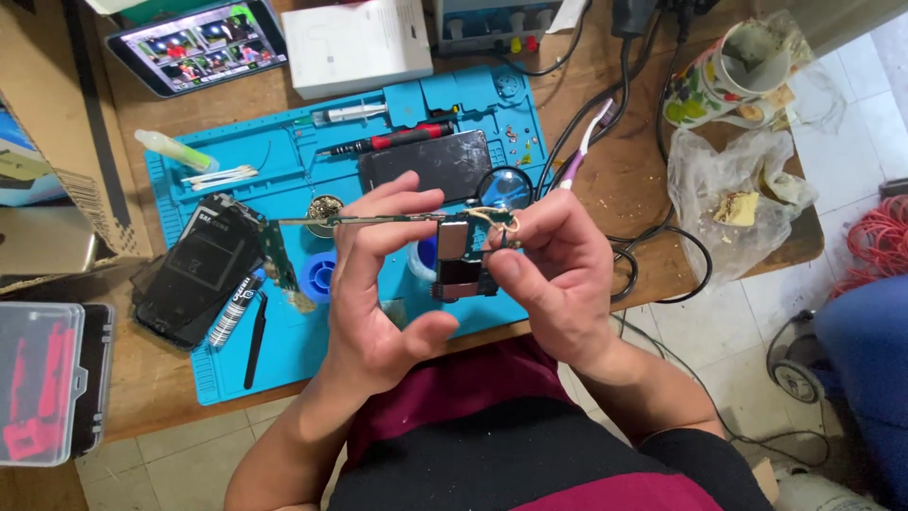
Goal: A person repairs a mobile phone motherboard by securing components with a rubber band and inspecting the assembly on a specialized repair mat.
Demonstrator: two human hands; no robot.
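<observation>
Right up close, both hands are raised above the near edge of the blue silicone repair mat [284,364]. The right hand [553,279] is pinched shut, thumb and fingertips clamped on the small green circuit board with silver metal shields [463,255], held just over the mat's front edge. The left hand [378,284] has its fingers curled around a thin metal tool [359,220], the long shaft pointing left and its other end meeting the board's top edge. Beside them on the mat: black tweezers [255,350], a black-and-white cylindrical tube [235,312] and an opened black phone body [199,270]. Farther back lie a dark rectangular phone panel [426,163], a round magnifier lens [508,186] and a red-handled screwdriver [388,140]. At the far side of the wooden table [170,378], a white box [357,43] and a tablet with a lit screen [197,43].
</observation>
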